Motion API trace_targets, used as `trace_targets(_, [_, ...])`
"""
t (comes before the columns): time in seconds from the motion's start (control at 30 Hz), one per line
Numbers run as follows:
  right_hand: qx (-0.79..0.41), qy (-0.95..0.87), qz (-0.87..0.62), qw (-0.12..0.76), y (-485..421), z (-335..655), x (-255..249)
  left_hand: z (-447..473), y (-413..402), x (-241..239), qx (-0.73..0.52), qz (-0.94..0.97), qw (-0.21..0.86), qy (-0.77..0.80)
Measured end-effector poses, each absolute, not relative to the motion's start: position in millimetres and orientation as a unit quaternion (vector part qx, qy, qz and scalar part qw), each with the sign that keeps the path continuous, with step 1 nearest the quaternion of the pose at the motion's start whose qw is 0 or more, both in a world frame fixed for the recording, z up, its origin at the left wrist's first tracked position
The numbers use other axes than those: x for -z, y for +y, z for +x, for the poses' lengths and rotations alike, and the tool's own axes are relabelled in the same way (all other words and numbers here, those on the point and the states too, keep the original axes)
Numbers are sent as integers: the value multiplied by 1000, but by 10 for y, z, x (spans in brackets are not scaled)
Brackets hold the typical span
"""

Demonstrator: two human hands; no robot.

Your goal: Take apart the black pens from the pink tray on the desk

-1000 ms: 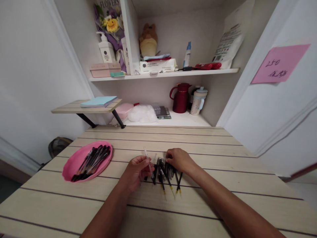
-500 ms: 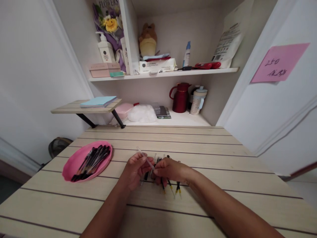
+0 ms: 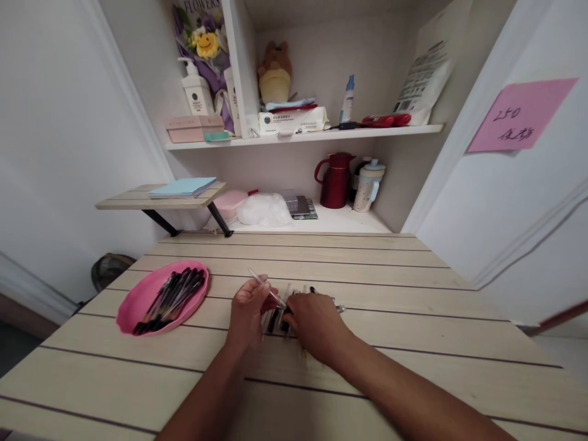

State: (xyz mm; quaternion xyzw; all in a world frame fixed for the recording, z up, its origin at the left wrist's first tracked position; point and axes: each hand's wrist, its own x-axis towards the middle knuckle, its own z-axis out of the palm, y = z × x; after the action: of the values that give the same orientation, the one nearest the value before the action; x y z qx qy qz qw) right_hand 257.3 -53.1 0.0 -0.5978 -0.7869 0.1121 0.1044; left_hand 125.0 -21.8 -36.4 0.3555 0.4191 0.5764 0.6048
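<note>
My left hand [image 3: 250, 306] pinches a clear pen barrel [image 3: 261, 282], which slants up and leftward out of the fingers. Close beside its lower end, my right hand [image 3: 316, 318] is closed, palm down, over a loose pile of pen parts. A dark piece shows at its fingertips, but what exactly the fingers hold is hidden. Black pen caps [image 3: 274, 320] and clear barrels lie between and under both hands. Some refills with yellowish tips are mostly covered by the right hand. Several black-capped pens [image 3: 177, 297] lie together in a pink dish [image 3: 126, 309] to the left.
The striped wooden table [image 3: 404, 392] spreads around the hands. A small raised stand [image 3: 124, 199] carries blue paper [image 3: 184, 187] at back left. Behind the table, shelves hold a red jug [image 3: 335, 180], a tumbler [image 3: 369, 187] and a plastic bag [image 3: 264, 210].
My right hand has turned palm down and moved slightly right and lower over the pile, away from the barrel's end. The left hand keeps the barrel and has shifted a little left.
</note>
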Motion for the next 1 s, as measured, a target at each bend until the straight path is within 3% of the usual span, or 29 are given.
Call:
trace_targets(0.07, [-222,-774,-576,140,-518,2586,26,1216,-222,344,-562,369,624,398])
trace_targets(0.2, [-561,-639,-478,221,-423,2632,163,1133,-221,309,-553,370,651,365])
trace_targets(0.27, [-620,-589,-458,242,-379,2644,222,1111,-218,300,-547,366,664,354])
trace_targets(0.37, [-567,-624,-486,232,-370,2635,229,1124,-215,303,-556,367,652,363])
trace_targets(0.5, [-237,-765,-574,174,-485,2566,112,1199,-217,337,-585,357,590,426])
trace_targets(0.57, [-128,-779,-592,160,-548,2533,66,1229,-218,347,-602,346,569,441])
trace_targets(0.63, [-154,-768,-595,183,-568,2525,60,1234,-216,340,-614,343,567,429])
trace_targets(0.83, [-647,-593,-416,238,-438,2583,225,1151,-213,300,-582,359,628,371])
trace_targets(0.9, [-664,-579,-414,230,-417,2572,263,1141,-211,312,-572,365,639,362])
trace_targets(1.0, [-498,-675,-507,197,-460,2527,237,1146,-188,346,-583,367,618,378])
